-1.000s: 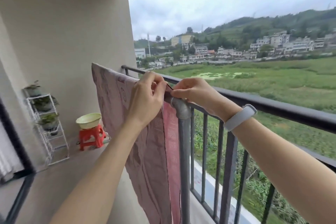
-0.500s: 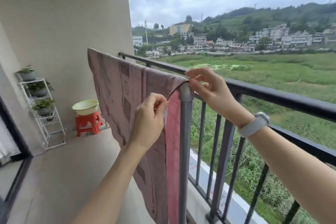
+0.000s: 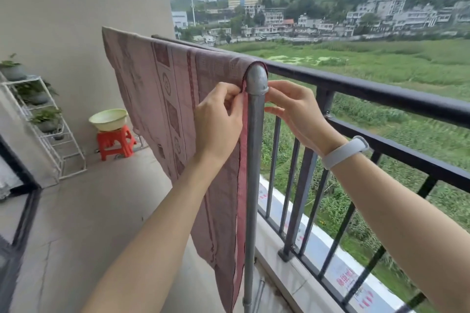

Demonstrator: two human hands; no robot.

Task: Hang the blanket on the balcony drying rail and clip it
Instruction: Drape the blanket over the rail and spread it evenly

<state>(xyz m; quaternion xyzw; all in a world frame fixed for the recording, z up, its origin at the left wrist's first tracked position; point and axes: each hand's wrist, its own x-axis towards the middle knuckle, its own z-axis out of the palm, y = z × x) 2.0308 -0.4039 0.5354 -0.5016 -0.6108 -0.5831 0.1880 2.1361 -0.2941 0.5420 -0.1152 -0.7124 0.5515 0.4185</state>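
A pink patterned blanket [image 3: 165,89] hangs over the grey metal drying rail, whose elbow joint [image 3: 256,81] and upright post [image 3: 253,185] stand in the middle. My left hand [image 3: 218,119] pinches the blanket's near edge just below the elbow, on the inner side. Just right of the post, my right hand [image 3: 295,109] has its thumb and fingers curled toward the post; whether it grips any cloth behind the post is hidden. A grey band sits on that wrist. No clip is visible.
The black balcony railing [image 3: 381,94] runs behind the drying rail toward the right. At the left, by the wall, stand a white rack with potted plants [image 3: 43,119] and an orange stool [image 3: 115,142] carrying a pale basin [image 3: 108,119]. Concrete floor [image 3: 84,223] lies below.
My right hand has dropped from the top of the rail to beside the post below the elbow. My left hand rose slightly along the blanket's edge. The camera tilted down and closer.
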